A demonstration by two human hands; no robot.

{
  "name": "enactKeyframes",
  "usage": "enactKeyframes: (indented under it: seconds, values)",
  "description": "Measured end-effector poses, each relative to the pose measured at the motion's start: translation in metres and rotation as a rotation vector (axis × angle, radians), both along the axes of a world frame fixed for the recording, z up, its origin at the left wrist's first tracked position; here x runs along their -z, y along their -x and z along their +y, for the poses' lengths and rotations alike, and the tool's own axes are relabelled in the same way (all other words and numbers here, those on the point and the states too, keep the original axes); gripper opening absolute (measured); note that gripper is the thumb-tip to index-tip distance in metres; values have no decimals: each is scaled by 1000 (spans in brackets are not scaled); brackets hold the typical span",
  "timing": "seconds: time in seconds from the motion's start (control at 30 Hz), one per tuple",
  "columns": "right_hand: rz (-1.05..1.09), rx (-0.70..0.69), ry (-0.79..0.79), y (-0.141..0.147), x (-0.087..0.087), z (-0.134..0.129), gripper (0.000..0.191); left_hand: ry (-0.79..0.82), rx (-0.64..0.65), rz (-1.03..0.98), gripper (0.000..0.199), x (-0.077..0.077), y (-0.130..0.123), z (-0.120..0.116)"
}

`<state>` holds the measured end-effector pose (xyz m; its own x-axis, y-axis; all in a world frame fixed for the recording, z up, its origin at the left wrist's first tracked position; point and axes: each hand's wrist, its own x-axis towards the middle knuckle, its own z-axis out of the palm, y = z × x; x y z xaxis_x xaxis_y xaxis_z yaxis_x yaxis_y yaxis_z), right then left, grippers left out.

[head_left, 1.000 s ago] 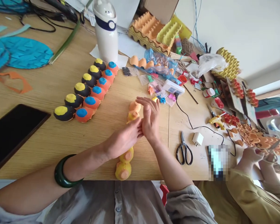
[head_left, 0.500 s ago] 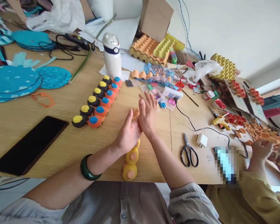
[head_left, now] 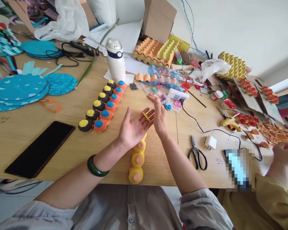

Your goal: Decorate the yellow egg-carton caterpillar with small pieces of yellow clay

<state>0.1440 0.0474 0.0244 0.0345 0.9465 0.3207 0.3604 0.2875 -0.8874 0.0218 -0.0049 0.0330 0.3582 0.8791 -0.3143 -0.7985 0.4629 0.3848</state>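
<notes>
Left grip [head_left: 133, 131] open palm-up, right grip [head_left: 160, 117] open, yellow sliver [head_left: 146, 117] between, six black cups [head_left: 85, 128], six orange cups [head_left: 100, 129]

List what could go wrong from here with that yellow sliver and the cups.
The thin yellow sliver appears to lie loose on the left hand, so it could slip off and get lost. The yellow egg-carton cups sit just below it and the right hand, so a careless move might nudge them out of line.

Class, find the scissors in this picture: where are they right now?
In the head view, the black-handled scissors lie on the table right of the person's right forearm, just below and left of a white plug.
</notes>
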Motion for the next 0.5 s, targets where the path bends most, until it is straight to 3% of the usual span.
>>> enactKeyframes:
  seconds: [0.13,0.3,0.4,0.5]
  values:
    - [102,49,-70,-6,6,-15,41,13,-33,-9,67,4,3,4]
    - [-148,-71,-261,-7,27,-24,15,-119,37,128,62,11,5,11]
    - [-109,-66,-218,-7,37,-23,9,-266,79,316,60,16,8,13]
    - [117,14,-76,-12,44,-22,16,-491,-16,649,60,24,17,10]
